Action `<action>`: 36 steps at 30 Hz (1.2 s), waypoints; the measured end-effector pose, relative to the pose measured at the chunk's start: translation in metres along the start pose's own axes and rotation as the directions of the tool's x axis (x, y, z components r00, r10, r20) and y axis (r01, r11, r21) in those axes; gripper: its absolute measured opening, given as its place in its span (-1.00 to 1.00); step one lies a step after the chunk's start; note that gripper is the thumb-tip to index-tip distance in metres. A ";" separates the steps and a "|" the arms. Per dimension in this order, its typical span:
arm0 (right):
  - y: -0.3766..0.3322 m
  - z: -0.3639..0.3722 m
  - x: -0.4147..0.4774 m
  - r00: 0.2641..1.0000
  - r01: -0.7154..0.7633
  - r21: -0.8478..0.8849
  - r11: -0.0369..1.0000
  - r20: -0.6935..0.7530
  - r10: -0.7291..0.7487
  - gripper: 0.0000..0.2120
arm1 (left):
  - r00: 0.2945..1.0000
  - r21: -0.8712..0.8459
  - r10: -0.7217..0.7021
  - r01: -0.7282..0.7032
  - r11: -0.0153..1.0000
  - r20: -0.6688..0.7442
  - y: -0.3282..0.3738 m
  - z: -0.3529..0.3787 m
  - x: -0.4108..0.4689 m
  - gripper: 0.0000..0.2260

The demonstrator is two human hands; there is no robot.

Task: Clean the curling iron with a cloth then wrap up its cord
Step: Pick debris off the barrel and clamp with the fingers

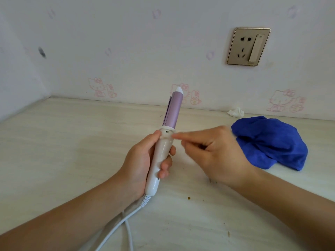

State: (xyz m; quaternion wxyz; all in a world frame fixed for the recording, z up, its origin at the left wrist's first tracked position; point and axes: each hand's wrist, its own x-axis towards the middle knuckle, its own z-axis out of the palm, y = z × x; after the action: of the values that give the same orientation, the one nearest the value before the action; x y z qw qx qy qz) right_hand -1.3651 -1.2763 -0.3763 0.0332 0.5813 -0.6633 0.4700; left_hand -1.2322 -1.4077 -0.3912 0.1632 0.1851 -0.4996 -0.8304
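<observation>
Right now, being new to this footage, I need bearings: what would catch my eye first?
The lilac-and-white curling iron, gripped tip-up in the left hand at centre, with a forefinger of the right hand reaching to its collar. To the right, a bright blue cloth lies crumpled on the table, below a wall socket.

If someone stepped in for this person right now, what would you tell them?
Left hand grips the curling iron by its handle, barrel up.
Right hand holds nothing, index finger at the iron's collar.
Blue cloth lies on the table beside the right hand.
Cord trails loose, unwrapped.
Whether wiping is done, cannot tell.
To do: wrap the cord.
</observation>
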 end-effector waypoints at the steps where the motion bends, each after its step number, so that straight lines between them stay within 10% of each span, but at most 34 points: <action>1: 0.002 -0.003 0.003 1.000 -0.002 -0.005 1.000 -0.029 0.002 -0.64 | 1.000 0.009 0.001 -0.001 1.000 0.002 0.000 0.000 -0.001 -0.66; 36: 0.001 0.002 -0.008 0.994 0.077 -0.011 0.997 0.078 -0.076 -0.62 | 0.997 -0.026 0.040 -0.041 0.999 -0.060 0.000 0.002 -0.001 -0.67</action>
State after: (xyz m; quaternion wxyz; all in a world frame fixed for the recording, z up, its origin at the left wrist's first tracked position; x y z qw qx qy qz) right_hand -1.3625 -1.2721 -0.3829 0.0293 0.6239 -0.6447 0.4407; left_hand -1.2321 -1.4053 -0.3903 0.1972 0.1972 -0.4867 -0.8278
